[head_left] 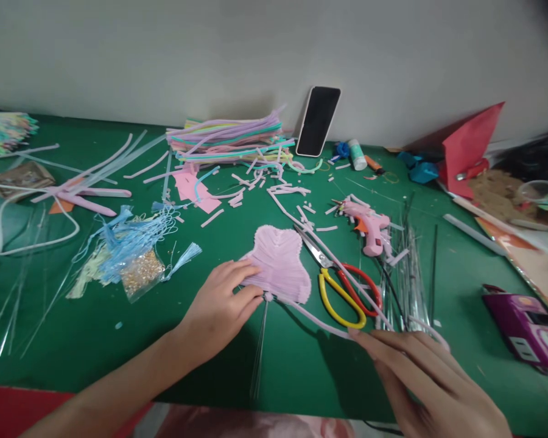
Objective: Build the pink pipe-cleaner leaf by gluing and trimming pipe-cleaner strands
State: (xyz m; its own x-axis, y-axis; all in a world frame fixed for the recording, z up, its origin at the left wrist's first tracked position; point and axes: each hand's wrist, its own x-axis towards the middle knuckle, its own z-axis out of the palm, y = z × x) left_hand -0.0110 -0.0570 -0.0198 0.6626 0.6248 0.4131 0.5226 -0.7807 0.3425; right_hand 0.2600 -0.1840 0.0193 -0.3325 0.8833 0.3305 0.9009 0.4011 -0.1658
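Observation:
A pale pink, ribbed, wavy-edged piece made of pipe cleaner lies flat on the green table. My left hand grips its lower left edge, fingers over the surface. Thin clear stems stick out from its bottom toward me. From the same spot a pink pipe cleaner runs right, and my right hand pinches it between thumb and fingers. Scissors with one yellow and one red handle lie just right of the ribbed piece, blades partly apart. Another pink pipe cleaner strand crosses over them.
A pink glue gun lies beyond the scissors, near a bundle of clear sticks. A phone leans on the wall beside stacked pipe cleaners. Blue tassels and a bag of gold beads sit left; a purple box right.

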